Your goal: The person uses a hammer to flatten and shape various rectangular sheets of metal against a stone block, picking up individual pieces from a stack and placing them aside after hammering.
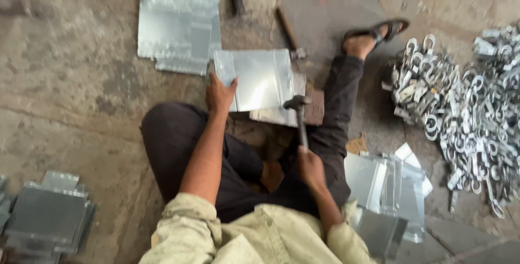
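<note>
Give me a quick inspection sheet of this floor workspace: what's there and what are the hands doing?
Surface: bare concrete floor, stained.
Job's things: shiny metal sheet over a brick-like block; hammer.
Clutter: sheet stack ahead, grey stack at left, folded sheets at right, heap of metal rings, two spare tools.
Grips: left hand pinches the sheet's edge; right hand grips the hammer handle.
Cables: nothing seen.
Surroundings: person sits on the floor, sandalled foot stretched out.
</note>
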